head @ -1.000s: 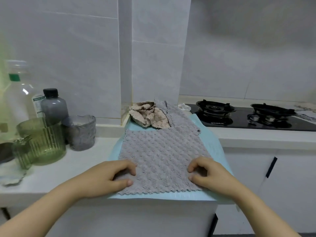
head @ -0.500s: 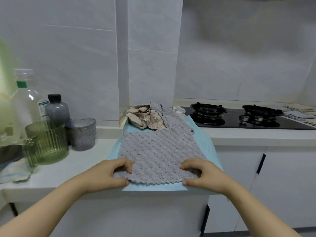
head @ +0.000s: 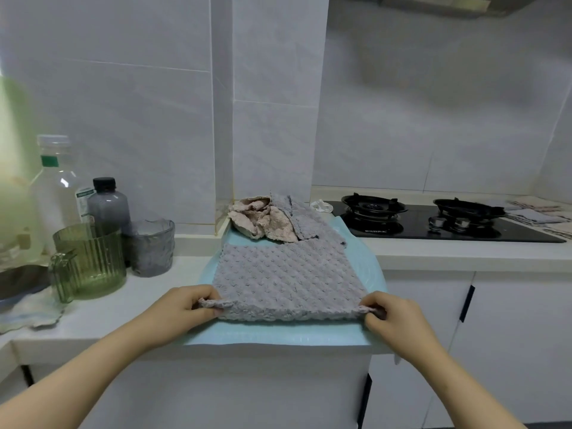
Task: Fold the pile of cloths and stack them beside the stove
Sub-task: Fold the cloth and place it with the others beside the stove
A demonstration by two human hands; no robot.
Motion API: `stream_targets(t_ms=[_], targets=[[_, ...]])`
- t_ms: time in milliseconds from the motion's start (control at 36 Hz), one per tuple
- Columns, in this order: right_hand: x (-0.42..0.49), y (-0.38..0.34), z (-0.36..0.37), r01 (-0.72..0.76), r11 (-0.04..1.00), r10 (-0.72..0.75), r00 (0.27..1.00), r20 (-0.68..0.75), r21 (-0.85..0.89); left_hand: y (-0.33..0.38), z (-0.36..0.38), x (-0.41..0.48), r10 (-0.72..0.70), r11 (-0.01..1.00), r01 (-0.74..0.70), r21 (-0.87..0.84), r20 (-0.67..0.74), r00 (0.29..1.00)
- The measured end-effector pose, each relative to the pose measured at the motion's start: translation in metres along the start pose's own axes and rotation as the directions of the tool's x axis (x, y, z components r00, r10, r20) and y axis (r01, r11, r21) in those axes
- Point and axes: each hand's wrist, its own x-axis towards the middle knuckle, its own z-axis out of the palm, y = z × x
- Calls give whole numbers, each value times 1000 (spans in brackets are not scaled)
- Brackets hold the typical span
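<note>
Lying flat on a pale blue plastic mat [head: 278, 337], the grey bobble-textured cloth [head: 288, 280] looks soft, light and limp, so corners suit it; left hand [head: 182, 308] and right hand [head: 393, 314] each pinch a near corner, long axis seemingly left-right, black gas stove [head: 433, 226] beyond.

walls [head: 123, 119]: pale grey tile | counter [head: 108, 323]: white | cabinets [head: 523, 335]: white (dark handles) | light: soft, even
</note>
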Motion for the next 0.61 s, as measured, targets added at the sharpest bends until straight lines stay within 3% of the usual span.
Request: stream_targets(t_ms=[278,417,500,611], targets=[[-4,-15,-23,-56,974,26,990,136,218,7,-18,-5,-115,972,120,-200,37,993],[18,-9,-17,-134,985,138,990,-29,112,10,-17,11,-166,967,156,-201,-36,985],[33,-8,-12,-197,953,226,968,-106,232,15,-11,30,-198,960,168,-225,-121,973],[60,-7,0,-244,931,291,945,-150,272,12,-4,63,-370,834,262,-486,-141,918]])
